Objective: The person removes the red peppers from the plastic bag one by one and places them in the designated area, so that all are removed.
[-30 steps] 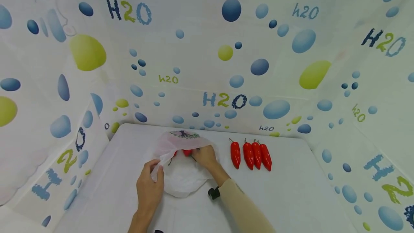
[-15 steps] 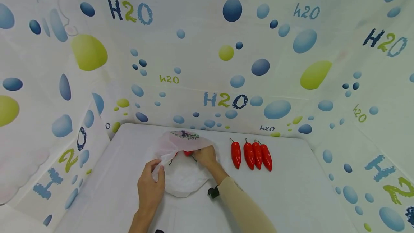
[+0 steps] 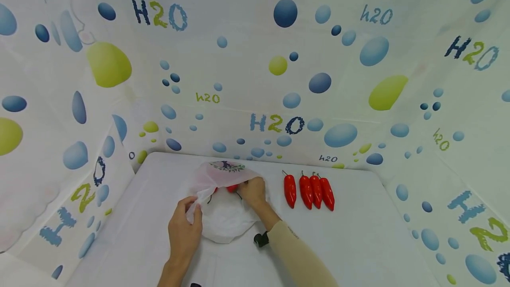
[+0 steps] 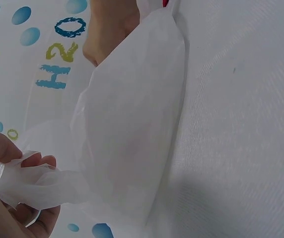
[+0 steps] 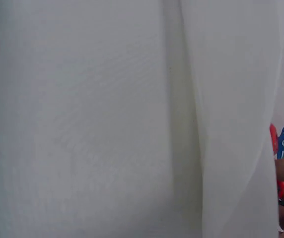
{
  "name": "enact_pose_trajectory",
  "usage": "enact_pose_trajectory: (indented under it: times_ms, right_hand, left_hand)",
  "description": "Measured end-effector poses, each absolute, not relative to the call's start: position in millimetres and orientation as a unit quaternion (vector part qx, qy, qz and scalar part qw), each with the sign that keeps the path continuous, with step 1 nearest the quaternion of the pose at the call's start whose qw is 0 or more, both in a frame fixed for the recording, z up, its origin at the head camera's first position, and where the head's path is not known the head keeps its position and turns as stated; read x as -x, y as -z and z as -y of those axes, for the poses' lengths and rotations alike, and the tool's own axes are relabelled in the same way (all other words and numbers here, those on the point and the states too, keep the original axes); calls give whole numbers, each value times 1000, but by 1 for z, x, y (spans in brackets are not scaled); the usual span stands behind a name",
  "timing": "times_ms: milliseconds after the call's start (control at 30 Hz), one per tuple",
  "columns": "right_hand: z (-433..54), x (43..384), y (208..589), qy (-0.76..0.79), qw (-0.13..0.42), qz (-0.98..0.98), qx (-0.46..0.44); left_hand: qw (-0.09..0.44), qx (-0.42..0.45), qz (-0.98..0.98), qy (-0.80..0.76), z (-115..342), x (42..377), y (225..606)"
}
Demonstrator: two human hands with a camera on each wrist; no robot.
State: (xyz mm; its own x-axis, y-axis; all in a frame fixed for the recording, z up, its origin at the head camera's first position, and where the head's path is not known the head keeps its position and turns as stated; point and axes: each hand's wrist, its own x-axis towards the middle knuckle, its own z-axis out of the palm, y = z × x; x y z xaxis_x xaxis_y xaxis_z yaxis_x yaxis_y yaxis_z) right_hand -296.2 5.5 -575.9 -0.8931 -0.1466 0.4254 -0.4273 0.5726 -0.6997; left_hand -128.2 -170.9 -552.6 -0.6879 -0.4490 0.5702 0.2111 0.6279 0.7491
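A thin white plastic bag (image 3: 225, 227) with a pink panel and a tree print lies on the table, its mouth toward me. My left hand (image 3: 185, 229) pinches the left edge of the mouth between thumb and fingers; the left wrist view shows the bunched film in those fingers (image 4: 45, 161). Reaching into the mouth, my right hand (image 3: 254, 191) holds a red chili pepper (image 5: 281, 188) by its stem end, with fingertips partly hidden. Another red pepper (image 3: 215, 189) shows inside the bag, mostly covered, its dark stem pointing out.
Right of the bag stand out several red chili peppers (image 3: 291, 191) lying in a row, stems away from me. The white table (image 3: 358, 234) meets a patterned curtain (image 3: 239, 56) behind and at both sides. A dark wrist device (image 3: 261, 239) sits by the right sleeve.
Both hands keep nearly the same places at the bag. The right forearm has shifted very slightly left; the peppers in the row have not moved.
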Motion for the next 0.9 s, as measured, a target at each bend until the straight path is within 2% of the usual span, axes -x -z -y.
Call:
enact_pose_trajectory:
  times_ms: [700,900]
  right_hand:
    - [-13,276,558,-442,220,862,-113]
    - [-14,272,553,-451,209,863,-92]
  left_hand:
    - [391,-67,814,423,171,129,553]
    - [390,-69,814,425,170,129,554]
